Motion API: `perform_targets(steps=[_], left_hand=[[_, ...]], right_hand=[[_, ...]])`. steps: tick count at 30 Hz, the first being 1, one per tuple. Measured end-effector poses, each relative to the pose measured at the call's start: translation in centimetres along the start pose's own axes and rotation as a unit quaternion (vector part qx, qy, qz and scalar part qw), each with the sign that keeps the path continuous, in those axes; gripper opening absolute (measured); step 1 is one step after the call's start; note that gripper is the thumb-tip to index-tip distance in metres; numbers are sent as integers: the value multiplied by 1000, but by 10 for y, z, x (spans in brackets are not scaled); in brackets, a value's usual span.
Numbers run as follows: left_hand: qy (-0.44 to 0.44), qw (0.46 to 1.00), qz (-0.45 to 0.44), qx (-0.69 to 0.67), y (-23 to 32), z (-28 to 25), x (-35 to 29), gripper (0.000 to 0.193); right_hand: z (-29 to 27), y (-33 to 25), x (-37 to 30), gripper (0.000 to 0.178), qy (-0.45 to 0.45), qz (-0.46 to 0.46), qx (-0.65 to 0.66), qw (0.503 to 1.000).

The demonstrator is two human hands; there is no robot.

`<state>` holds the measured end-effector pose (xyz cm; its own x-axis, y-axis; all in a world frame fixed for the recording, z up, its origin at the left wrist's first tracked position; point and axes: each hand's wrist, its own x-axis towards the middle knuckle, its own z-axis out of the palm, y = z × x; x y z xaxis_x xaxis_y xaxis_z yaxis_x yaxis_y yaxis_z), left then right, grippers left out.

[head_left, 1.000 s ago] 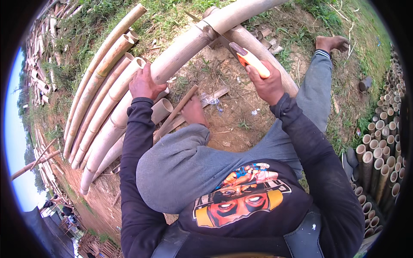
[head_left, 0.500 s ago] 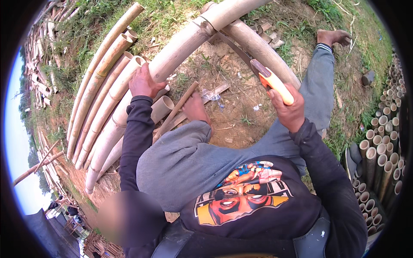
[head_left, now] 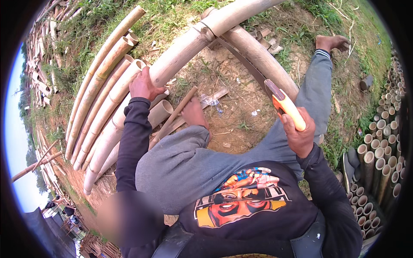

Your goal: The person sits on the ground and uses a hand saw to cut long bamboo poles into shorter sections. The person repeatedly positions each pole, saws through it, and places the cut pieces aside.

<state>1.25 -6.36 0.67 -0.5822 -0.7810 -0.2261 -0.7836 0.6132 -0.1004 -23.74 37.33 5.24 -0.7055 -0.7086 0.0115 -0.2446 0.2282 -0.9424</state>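
A thick pale bamboo pole (head_left: 185,53) slants up from my left hand, crossing over a second bamboo pole (head_left: 262,60) on the ground. My left hand (head_left: 144,85) grips its near end. In my right hand (head_left: 300,133) is a handsaw, its orange-yellow handle (head_left: 289,111) wrapped by my fingers. The long dark saw blade (head_left: 245,60) runs up and left from the handle to the pole near a ring-shaped mark (head_left: 207,30). How deep the blade sits there I cannot tell.
Several bamboo lengths (head_left: 103,81) lie side by side at the left. A thin bamboo stick (head_left: 176,114) rests by my bare foot (head_left: 195,112). Cut bamboo tubes (head_left: 380,159) are stacked at the right. Scraps (head_left: 269,41) lie beyond the crossed poles.
My right hand has drawn the saw back toward the lower right, and more blade shows beside the pole. My left hand stays on the pole's end.
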Motion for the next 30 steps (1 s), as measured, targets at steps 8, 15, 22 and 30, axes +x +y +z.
perform_targets(steps=[8,15,22,30], left_hand=[[2,1000,-22,-12,9,-7,-4,111],[27,999,6,-22,1,11,-5,104],[16,999,-12,-24,6,13,-7,106],[47,998,8,-50,1,28,-9,103]], right_hand=[[146,31,198,37,17,-52,-16,998],[1,15,-12,12,0,-21,19,1000],[130,24,174,39,-3,-52,15,999],[29,30,29,20,-15,-37,10,999]])
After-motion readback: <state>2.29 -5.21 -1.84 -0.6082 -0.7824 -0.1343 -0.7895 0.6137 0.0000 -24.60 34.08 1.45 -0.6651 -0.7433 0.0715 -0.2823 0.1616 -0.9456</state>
